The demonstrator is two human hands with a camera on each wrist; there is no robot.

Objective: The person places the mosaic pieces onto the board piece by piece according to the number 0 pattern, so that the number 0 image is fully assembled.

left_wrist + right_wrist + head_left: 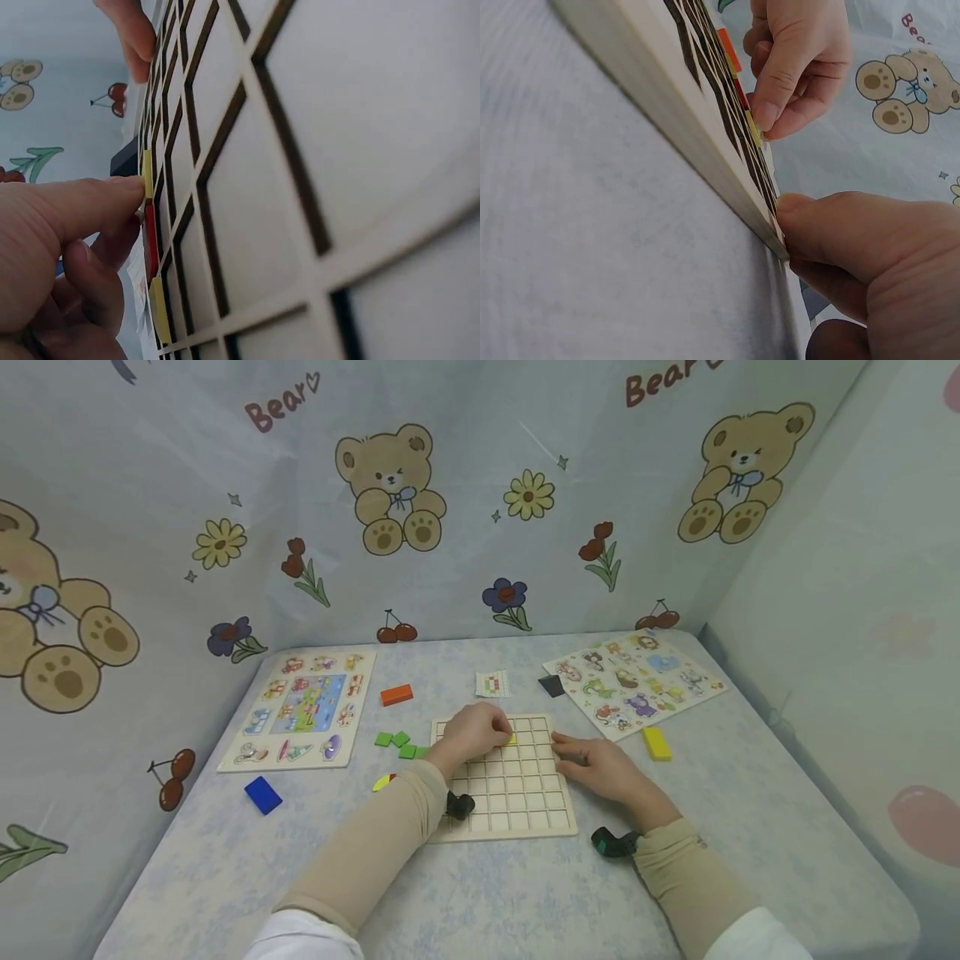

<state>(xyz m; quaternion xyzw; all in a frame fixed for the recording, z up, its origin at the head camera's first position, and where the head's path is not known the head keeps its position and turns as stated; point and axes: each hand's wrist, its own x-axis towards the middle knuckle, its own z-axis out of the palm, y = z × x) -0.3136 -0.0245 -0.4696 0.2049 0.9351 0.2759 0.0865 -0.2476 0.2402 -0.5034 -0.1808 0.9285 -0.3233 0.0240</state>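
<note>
A pale wooden grid board [517, 795] lies on the table in front of me. My left hand [472, 732] is over its far part, thumb and forefinger pinching a small yellow tile [147, 174] at a square. Beside that tile, in the same line of the grid, sit a red tile [151, 241] and another yellow tile [160, 309]. At the board's right edge, my right hand [603, 768] grips the rim, with the thumb [802, 214] on top and a finger lower against the side. The left forearm hides the board's left part in the head view.
Loose green tiles [401, 739] and a yellow piece [383, 782] lie left of the board. Around are orange [397, 695], blue [263, 795] and yellow [657, 744] blocks, a black piece [552, 685], a patterned card [492, 683], and left [351, 753] and right [611, 647] picture boards.
</note>
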